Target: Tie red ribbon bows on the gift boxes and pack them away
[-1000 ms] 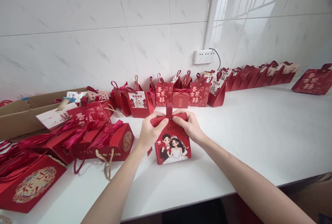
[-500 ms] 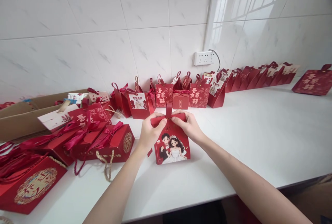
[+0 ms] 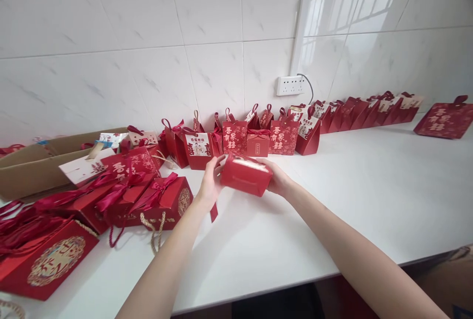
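A red gift box point(image 3: 246, 177) is tipped up over the white table, its plain bottom facing me and a strip of its printed front showing at the top edge. My left hand point(image 3: 211, 181) grips its left side, the fingertips partly hidden behind the box. On the other side my right hand point(image 3: 278, 178) holds the right end, its fingers mostly out of sight. A small dark red strip point(image 3: 214, 212) shows beside my left wrist. Just behind the held box stand a small red box with a bow point(image 3: 257, 143) and a red patterned box point(image 3: 235, 137).
Red boxes with ribbons point(image 3: 155, 203) crowd the left, in front of an open cardboard carton point(image 3: 33, 166). A row of gift boxes point(image 3: 354, 112) lines the tiled wall, with one box point(image 3: 445, 119) apart at far right. A power strip point(image 3: 290, 85) hangs on the wall.
The gift box, upright with its couple picture facing me before, is now lifted and tilted so its bottom shows. Both hands have moved from the top near the loop to its sides.
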Available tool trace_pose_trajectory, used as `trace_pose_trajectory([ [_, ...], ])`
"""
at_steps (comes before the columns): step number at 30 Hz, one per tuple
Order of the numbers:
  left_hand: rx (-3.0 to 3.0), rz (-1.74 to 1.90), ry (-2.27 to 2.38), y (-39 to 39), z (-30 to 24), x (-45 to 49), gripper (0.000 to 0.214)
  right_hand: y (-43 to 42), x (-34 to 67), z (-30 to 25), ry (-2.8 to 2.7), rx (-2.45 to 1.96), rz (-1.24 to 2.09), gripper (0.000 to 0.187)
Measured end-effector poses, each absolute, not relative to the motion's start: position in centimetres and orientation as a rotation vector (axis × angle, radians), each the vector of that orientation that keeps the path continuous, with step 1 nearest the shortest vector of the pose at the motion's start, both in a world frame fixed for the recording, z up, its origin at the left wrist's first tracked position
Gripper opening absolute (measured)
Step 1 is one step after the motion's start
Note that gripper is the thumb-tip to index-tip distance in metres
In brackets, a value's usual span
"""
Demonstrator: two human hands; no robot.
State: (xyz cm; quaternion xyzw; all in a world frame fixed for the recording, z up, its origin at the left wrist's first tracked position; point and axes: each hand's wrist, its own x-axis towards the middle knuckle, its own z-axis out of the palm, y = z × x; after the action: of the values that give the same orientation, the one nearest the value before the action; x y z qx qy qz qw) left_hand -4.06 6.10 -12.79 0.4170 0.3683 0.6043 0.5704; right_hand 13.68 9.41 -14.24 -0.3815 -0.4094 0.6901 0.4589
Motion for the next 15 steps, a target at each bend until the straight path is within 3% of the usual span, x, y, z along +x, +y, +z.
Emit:
trace_pose_trajectory([
  [7, 1.415, 1.39, 0.896, 5.1, -12.6, -3.3, 0.052, 8.4, 13.6, -13.3, -1.073, -0.484, 1.801, 0.033],
  [15, 1.539, 1.465, 0.887, 5.0, -12.7, -3.3, 0.045, 8.4, 13.2, -13.4, -1.089, -0.452, 1.843, 0.035],
])
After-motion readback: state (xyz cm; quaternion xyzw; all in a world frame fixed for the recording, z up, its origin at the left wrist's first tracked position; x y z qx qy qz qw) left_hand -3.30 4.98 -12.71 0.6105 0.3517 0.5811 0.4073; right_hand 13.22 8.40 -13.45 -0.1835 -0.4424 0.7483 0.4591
